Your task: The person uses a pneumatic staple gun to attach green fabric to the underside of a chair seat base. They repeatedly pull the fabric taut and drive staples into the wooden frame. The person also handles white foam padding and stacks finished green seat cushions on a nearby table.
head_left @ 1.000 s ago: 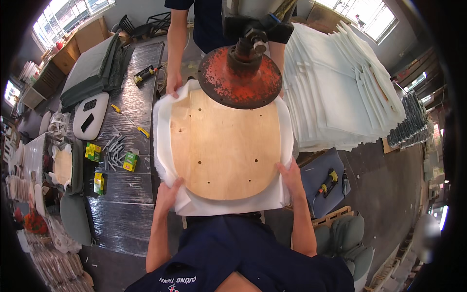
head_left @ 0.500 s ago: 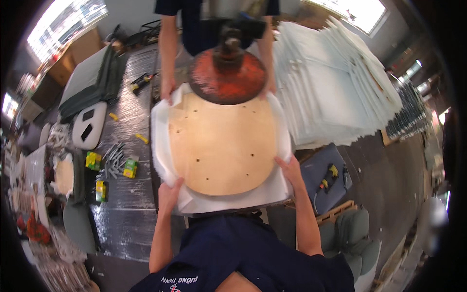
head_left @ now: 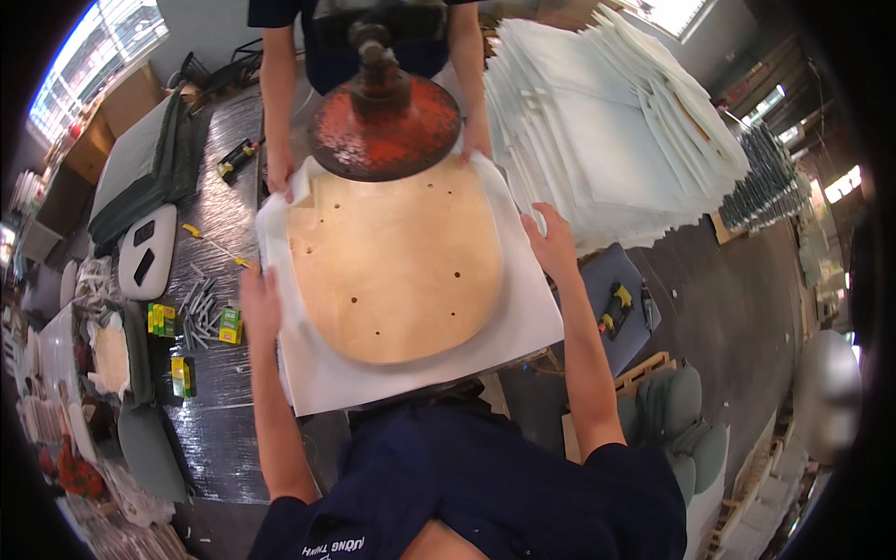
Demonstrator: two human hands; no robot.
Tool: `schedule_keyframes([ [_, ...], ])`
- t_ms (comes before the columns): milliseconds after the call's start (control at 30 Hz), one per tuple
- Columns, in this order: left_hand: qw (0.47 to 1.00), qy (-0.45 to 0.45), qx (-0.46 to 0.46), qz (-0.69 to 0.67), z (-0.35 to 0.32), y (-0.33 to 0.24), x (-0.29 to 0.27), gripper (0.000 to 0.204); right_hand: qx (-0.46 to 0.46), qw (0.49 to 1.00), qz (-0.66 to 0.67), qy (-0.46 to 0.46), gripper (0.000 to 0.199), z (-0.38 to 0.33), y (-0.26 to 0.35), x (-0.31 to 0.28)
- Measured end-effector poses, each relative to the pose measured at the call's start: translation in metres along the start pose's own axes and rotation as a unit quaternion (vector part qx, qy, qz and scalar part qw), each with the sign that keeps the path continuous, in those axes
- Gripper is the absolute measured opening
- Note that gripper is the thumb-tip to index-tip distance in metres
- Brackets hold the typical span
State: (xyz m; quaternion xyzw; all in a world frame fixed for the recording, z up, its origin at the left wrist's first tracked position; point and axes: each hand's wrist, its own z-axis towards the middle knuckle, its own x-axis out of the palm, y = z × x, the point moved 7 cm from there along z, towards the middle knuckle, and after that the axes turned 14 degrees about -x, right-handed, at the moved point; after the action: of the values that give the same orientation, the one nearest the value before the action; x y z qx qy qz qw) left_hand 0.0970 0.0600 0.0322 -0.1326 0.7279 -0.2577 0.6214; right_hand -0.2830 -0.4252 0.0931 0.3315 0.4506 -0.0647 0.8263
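A pale wooden seat panel (head_left: 401, 271) with several small holes lies on a white padding sheet (head_left: 317, 383), under a round red press plate (head_left: 387, 131) worn in patches. My left hand (head_left: 261, 303), blurred by motion, is off the sheet's left edge with its fingers stretched upward and apart. Just beyond the sheet's right edge, my right hand (head_left: 553, 241) is open, fingers loosely bent and holding nothing. Across from me, a co-worker's left-side hand (head_left: 280, 179) and right-side hand (head_left: 477, 140) are at the sheet's far corners. The plate hides part of the panel's far edge.
On the left table are loose metal strips (head_left: 199, 313), yellow-green boxes (head_left: 231, 325), a yellow-handled tool (head_left: 193, 231) and a staple gun (head_left: 238, 161). White padding sheets (head_left: 616, 131) are piled right. Another yellow-black tool (head_left: 616, 308) rests on a grey pad; grey cushions (head_left: 672, 401) sit lower right.
Both my hands have let go of the sheet and moved outward, the right one also farther away. The near sheet edge, earlier folded up at the sides, now lies spread flat. The view has shifted.
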Motion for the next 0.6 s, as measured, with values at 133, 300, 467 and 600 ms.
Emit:
schedule_keyframes([
  [133, 0.992, 0.027, -0.048, 0.116, -0.002, -0.017, 0.091, 0.067, 0.104, 0.988, -0.092, 0.06, 0.046, -0.014, -0.005, 0.093],
  [300, 0.992, -0.064, -0.106, 0.041, -0.033, -0.027, 0.065, 0.06, 0.127, 0.992, -0.023, -0.009, 0.042, -0.039, -0.003, 0.1],
  [467, 0.99, -0.096, -0.088, -0.05, -0.047, -0.016, 0.064, 0.053, 0.117, 0.991, 0.021, -0.062, 0.04, -0.05, -0.004, 0.098],
  [600, 0.987, -0.09, -0.099, -0.091, -0.036, -0.02, 0.062, 0.048, 0.149, 0.987, -0.005, -0.057, 0.039, -0.056, 0.0, 0.097],
])
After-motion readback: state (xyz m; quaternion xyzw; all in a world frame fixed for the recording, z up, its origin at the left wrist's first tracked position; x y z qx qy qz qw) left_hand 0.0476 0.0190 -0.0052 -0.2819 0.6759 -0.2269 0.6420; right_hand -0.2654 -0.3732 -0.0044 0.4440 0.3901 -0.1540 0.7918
